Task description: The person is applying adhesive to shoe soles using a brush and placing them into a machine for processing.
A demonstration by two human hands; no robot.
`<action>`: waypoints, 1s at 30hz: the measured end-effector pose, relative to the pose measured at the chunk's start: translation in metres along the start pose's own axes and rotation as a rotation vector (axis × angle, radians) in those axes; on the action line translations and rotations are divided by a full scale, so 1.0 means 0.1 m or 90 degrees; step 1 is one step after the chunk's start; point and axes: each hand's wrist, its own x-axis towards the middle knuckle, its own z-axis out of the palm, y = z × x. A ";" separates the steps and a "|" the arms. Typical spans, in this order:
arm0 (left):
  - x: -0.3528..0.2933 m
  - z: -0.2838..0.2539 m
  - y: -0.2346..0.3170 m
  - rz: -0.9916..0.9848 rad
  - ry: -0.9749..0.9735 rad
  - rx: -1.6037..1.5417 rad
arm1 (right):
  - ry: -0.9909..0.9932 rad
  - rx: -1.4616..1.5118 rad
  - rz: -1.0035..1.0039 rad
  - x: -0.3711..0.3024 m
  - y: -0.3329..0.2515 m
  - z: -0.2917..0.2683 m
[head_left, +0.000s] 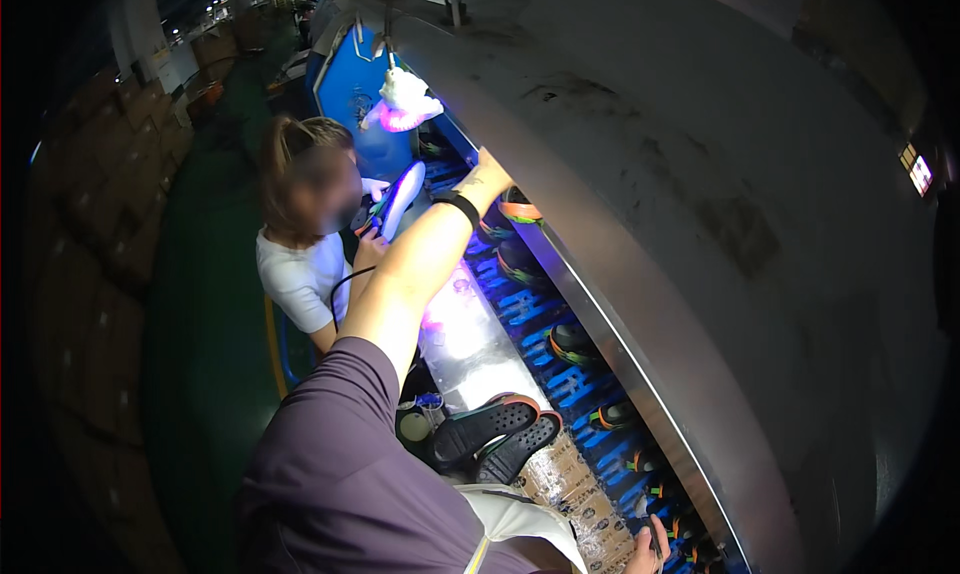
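Observation:
My left arm stretches forward over the bench, a black band at its wrist. At the hood's lower edge is my left hand [487,177], its fingers hidden behind metal. Close beside it sits an orange-edged shoe part [520,211]; whether I touch it cannot be seen. My right hand [649,549] shows at the lower edge, fingers closed around something thin and dark, too small to name. It is beside the blue-slatted conveyor [570,386], which carries several dark shoe parts with orange and green trim. Two black perforated soles [487,426] lie on the bench near my body.
A co-worker [305,234] at the left holds a pale-soled shoe [402,202]. A wrapped lamp [405,102] shines over the metal bench [470,344]. The large grey hood [680,174] overhangs the conveyor on the right. Brown patterned covering [575,484] lies on the near bench.

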 end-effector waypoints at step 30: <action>-5.02 0.47 3.46 -0.389 -0.253 -1.581 | -0.155 0.432 -0.122 -0.54 -0.20 -0.20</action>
